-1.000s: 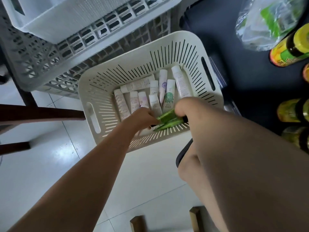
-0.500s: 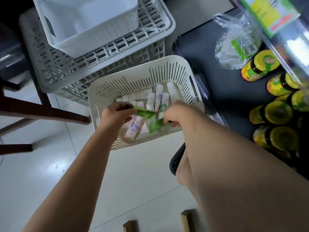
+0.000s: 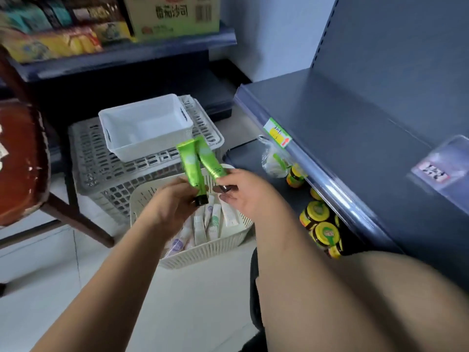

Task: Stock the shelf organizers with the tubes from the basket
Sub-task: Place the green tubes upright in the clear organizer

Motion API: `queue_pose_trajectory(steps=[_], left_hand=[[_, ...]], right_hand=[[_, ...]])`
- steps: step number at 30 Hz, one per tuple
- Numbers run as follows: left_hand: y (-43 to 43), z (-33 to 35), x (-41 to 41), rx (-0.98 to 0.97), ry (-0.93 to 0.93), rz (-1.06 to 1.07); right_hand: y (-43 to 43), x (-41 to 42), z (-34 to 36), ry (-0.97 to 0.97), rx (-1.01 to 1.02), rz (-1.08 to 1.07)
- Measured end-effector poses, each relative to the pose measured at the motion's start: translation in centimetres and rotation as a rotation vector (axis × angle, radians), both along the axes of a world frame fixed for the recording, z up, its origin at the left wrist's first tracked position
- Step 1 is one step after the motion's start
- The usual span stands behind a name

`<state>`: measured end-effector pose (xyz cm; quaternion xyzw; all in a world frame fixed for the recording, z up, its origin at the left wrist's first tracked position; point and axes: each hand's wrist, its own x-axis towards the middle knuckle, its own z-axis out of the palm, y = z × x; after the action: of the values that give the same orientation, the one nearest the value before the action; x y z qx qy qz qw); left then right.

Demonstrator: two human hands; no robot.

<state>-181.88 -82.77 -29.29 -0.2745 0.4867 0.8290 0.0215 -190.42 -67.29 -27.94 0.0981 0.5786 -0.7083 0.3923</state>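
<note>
One green tube (image 3: pixel 190 165) is up in the air above the basket (image 3: pixel 203 252), cap end down, its black cap (image 3: pixel 201 200) just below the left hand's (image 3: pixel 172 203) fingers, which are curled round its lower part. A second green tube (image 3: pixel 210 160) leans beside it, and their flat crimped ends touch at the top. The right hand (image 3: pixel 243 196) pinches that one by its lower end, thumb and fingertips closed on it.

The basket sits on the floor (image 3: pixel 50 275) right beneath both hands, cream and slotted, with a row of pale tubes (image 3: pixel 213 222) lying in it. Behind it is a grey crate (image 3: pixel 101 158) with a white bin (image 3: pixel 144 128) on top. To the right runs a dark blue shelf (image 3: pixel 355 128) with a yellow-green price tag (image 3: pixel 276 133) on its front edge. On the level below it are yellow-lidded jars (image 3: pixel 324 232) and a clear bag (image 3: pixel 272 161). A brown chair (image 3: pixel 20 161) stands at the left. Further back, another shelf (image 3: pixel 127 57) carries a cardboard box (image 3: pixel 172 13) and snack packs (image 3: pixel 50 44) — these are blurred.
</note>
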Motion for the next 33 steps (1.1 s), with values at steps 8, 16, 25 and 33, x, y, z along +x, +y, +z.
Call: queue_pose_trajectory(steps=[8, 16, 25, 33], left_hand=[[6.0, 9.0, 1.7, -0.207, 0.265, -0.016], [14.7, 13.8, 0.9, -0.291, 0.417, -0.148], [25.9, 17.2, 2.0, -0.247, 0.599, -0.411], [37.3, 19.1, 6.9, -0.125, 0.732, -0.674]], right_hand=[[5.7, 4.0, 6.0, 0.426, -0.063, -0.138], [12.4, 7.7, 10.3, 0.589, -0.017, -0.495], [23.3, 12.5, 14.6, 0.789, 0.088, -0.905], [34.8, 21.2, 17.5, 0.950, 0.421, -0.982]])
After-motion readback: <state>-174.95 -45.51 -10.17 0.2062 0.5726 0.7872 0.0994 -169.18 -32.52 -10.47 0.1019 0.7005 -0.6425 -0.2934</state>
